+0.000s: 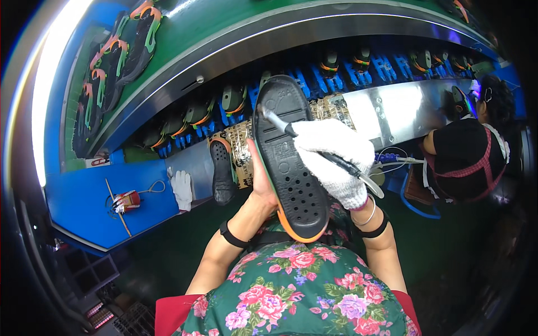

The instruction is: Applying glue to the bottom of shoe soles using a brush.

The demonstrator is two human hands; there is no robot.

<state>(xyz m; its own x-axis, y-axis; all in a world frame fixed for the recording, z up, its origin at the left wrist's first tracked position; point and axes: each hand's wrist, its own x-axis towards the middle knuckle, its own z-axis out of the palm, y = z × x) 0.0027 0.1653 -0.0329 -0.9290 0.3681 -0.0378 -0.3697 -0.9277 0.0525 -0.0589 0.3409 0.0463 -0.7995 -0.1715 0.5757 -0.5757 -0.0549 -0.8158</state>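
Floral green cloth with pink roses (291, 297) fills the bottom of the view, closest of all, and both forearms rise out of it, each ringed by a black band near the elbow. Held up just above that cloth is a black shoe sole (288, 162) with an orange rim, its perforated underside turned toward the camera, toe end up and heel end down near the chest. Bare, the left hand (262, 182) grips it from behind along its left edge, fingers curled around the sole and mostly hidden by it. Over the sole's right edge lies the right hand (336, 159) in a white knit glove, its fingers wrapped tight around a slim brush (314, 148) with a dark handle; the brush tip touches the sole near the toe end, and the pale end of the handle sticks out past the wrist. Beyond the hands, a blue surface (84, 201) carries a second black sole (222, 171) lying flat, a spare white glove (182, 189) just beside it, and, well to the left, a small red object with a cord (126, 201). Above runs a curved conveyor with blue holders (386, 67) carrying shoe parts. At the far right, another person in a black top (465, 159) works at the same line.
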